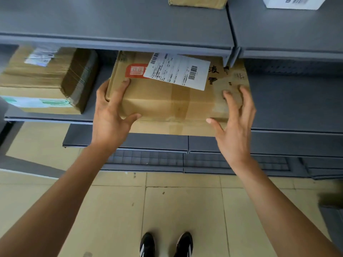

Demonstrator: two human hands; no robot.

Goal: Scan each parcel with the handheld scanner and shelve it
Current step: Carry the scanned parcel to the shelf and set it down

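Observation:
A brown cardboard parcel (167,102) with a white barcode label (176,71) and a red stamp lies partly on the middle grey shelf (289,108), its front end sticking out past the shelf edge. My left hand (111,115) grips its left front corner, fingers on top and thumb on the front face. My right hand (233,127) is spread at the right front corner, fingers straight over the top and thumb by the front edge; contact is unclear. No scanner is in view.
A taped brown parcel (46,80) sits on the same shelf to the left. The upper shelf (130,21) carries another brown parcel (197,1) and a white box (291,2). A lower shelf (130,142) juts out beneath. My shoes (165,243) stand on the tiled floor.

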